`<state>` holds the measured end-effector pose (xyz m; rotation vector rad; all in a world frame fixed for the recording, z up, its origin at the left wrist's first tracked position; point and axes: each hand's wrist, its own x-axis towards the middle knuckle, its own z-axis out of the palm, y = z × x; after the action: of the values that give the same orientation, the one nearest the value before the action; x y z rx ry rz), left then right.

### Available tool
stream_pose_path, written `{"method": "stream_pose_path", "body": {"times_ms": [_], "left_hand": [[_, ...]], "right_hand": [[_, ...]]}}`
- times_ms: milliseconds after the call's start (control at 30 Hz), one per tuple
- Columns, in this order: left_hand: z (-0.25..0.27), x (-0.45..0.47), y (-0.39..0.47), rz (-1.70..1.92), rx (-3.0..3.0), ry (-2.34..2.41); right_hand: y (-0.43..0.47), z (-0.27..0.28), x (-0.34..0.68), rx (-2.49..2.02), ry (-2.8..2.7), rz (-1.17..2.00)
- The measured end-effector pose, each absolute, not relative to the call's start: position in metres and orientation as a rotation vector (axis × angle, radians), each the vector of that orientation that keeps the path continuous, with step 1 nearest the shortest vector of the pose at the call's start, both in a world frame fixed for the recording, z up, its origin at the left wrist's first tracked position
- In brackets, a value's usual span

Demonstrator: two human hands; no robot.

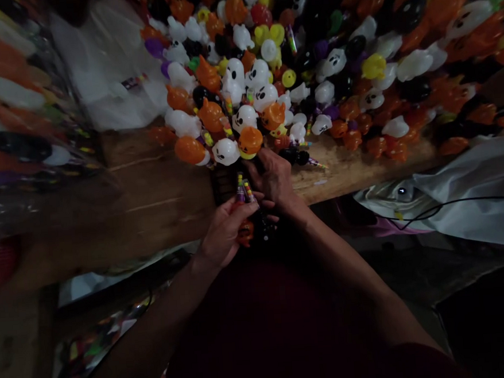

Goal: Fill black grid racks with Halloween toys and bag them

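Note:
My left hand (224, 228) is closed around a few clear candy tubes (244, 190) filled with coloured sweets. Their toy heads point down toward me: an orange pumpkin (245, 234) and a dark one (264, 225). Just beyond, my right hand (274, 176) reaches to the table's edge with its fingers curled. Its fingertips are beneath an orange pumpkin head (250, 140), and whatever they grip is hidden. Close by are a white ghost head (226, 151) and a black topper (293, 156) with its tube.
A big heap of Halloween toppers (321, 63) covers the back of the wooden table (157, 190). White plastic sheeting (109, 61) lies at the back left. At left is a blurred clear bag of toppers (24, 141). A black cable (464, 200) crosses white sheeting at right.

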<state>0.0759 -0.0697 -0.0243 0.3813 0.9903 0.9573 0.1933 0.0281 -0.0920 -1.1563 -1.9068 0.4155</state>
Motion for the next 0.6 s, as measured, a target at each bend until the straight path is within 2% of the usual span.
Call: {"method": "stream_pose_path", "body": {"times_ms": [233,400,600], "left_hand": [[-0.028,0.071,-0.063,1.121,0.464,1.130],[-0.036,0.068,-0.059,1.099,0.484,1.206],[-0.032,0.073,-0.059,1.009,0.437,1.189]], "right_hand": [[0.031,-0.097,0.190,-1.265,-1.967,0.439],[0.030,-0.093,0.191,-1.317,-2.023,0.530],[0.032,-0.099,0.190,-1.324,-2.000,0.480]]}}
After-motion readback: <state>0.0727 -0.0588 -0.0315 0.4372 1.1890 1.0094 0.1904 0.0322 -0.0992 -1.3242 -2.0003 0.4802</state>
